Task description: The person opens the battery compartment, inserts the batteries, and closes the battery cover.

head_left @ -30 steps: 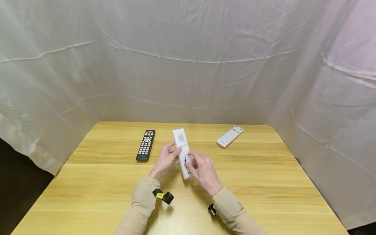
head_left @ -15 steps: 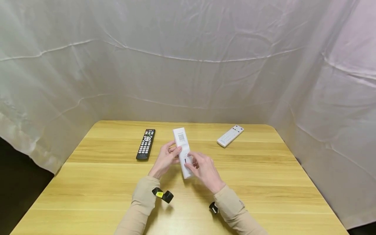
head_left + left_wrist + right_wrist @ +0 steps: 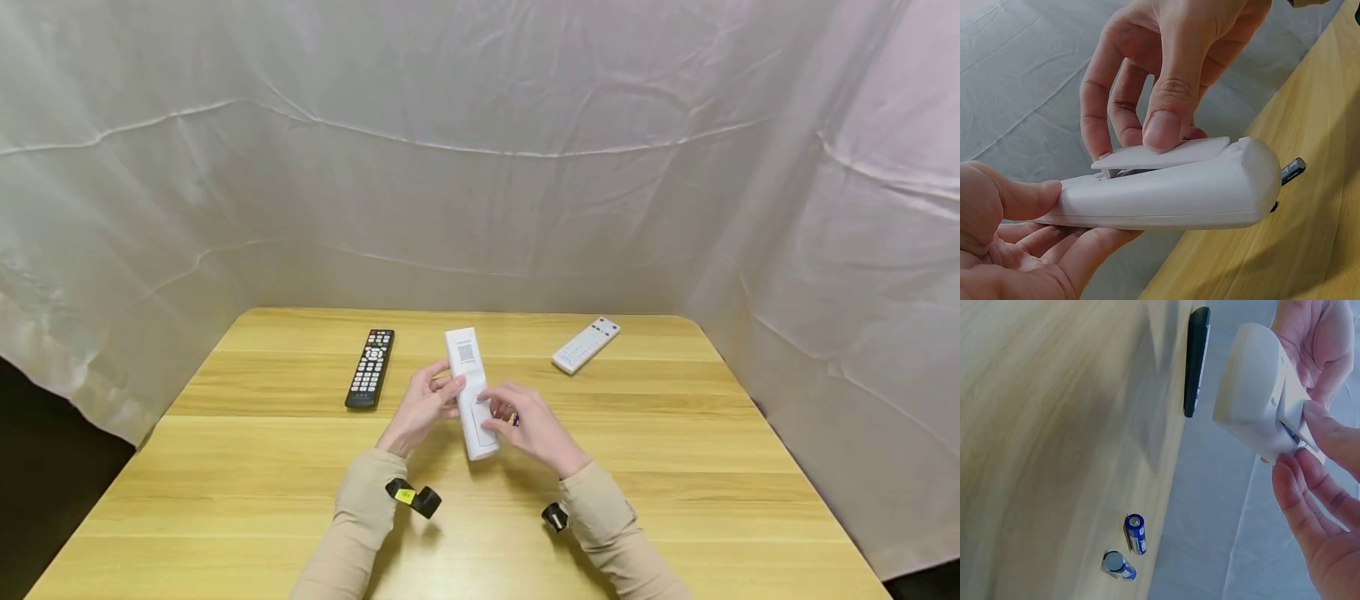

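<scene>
My left hand [image 3: 422, 410] grips a white remote control [image 3: 465, 346] in the head view, its back facing up and a printed code near the far end. On the near half, the right hand [image 3: 534, 423] pinches the battery cover [image 3: 1169, 152]. In the left wrist view this cover lies over the battery compartment at a tilt; one end with a tab is raised, leaving a gap. Whatever is inside the compartment is mostly hidden. Two blue batteries, one upright battery [image 3: 1136, 534] and one beside it [image 3: 1120, 566], are on the table in the right wrist view.
A black remote control [image 3: 371, 368] lies on the left of the wooden table [image 3: 225, 467], buttons up. Another white remote control [image 3: 587, 345] lies at an angle on the right. Pale curtains [image 3: 480, 225] enclose the table's back and sides.
The right hand has shifted slightly right. The dark marks on the remote's near half no longer show in the head view, where the white cover now lies. The left hand has barely moved.
</scene>
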